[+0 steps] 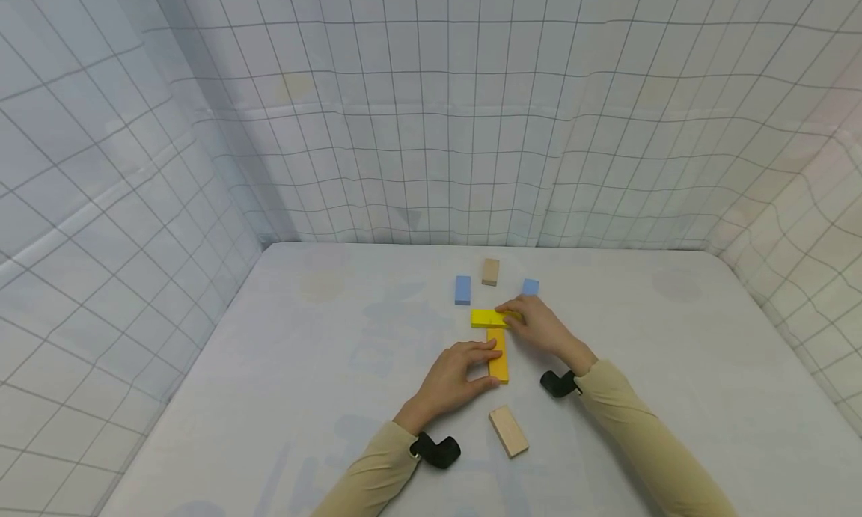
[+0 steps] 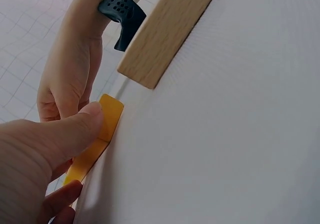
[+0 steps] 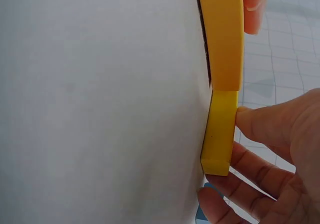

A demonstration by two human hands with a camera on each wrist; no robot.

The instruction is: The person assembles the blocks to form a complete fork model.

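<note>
An orange-yellow block (image 1: 498,369) lies flat, pointing away from me, its far end right at the long side of a bright yellow block (image 1: 486,319) set crosswise, so the two form a T. My left hand (image 1: 453,378) holds the orange-yellow block, thumb at its near end and fingers over its farther part. With thumb and fingers, my right hand (image 1: 542,328) pinches the yellow block (image 3: 220,129) near its right end. That hand covers part of the yellow block in the head view.
A plain wooden block (image 1: 508,431) lies nearest me, slightly turned. Beyond the T are a blue block (image 1: 462,289), a second wooden block (image 1: 491,271) and another blue block (image 1: 530,286), partly behind my right hand. Grid-patterned curtains (image 1: 431,128) surround the white table (image 1: 303,367).
</note>
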